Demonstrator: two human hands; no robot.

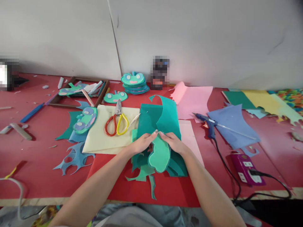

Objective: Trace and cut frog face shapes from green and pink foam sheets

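Observation:
A two-layer frog-head cutout (161, 154), light green on a darker green backing, is pinched at its upper edge between my two hands. My left hand (145, 142) grips it from the left, thumb on top. From the right, my right hand (174, 142) holds it the same way. Beneath lie dark green foam sheets (170, 116) and light green scraps (144, 171). Just left of the sheets, scissors (116, 121) with one red and one yellow handle rest on cream sheets (94, 143).
Finished frog faces (134, 83) are stacked by the wall. A blue glue gun (208, 123) lies right, its cord running to a purple power strip (246, 170). Pink sheets (194, 101), a blue sheet (234, 126) and a wooden tray of markers (78, 104) surround the work.

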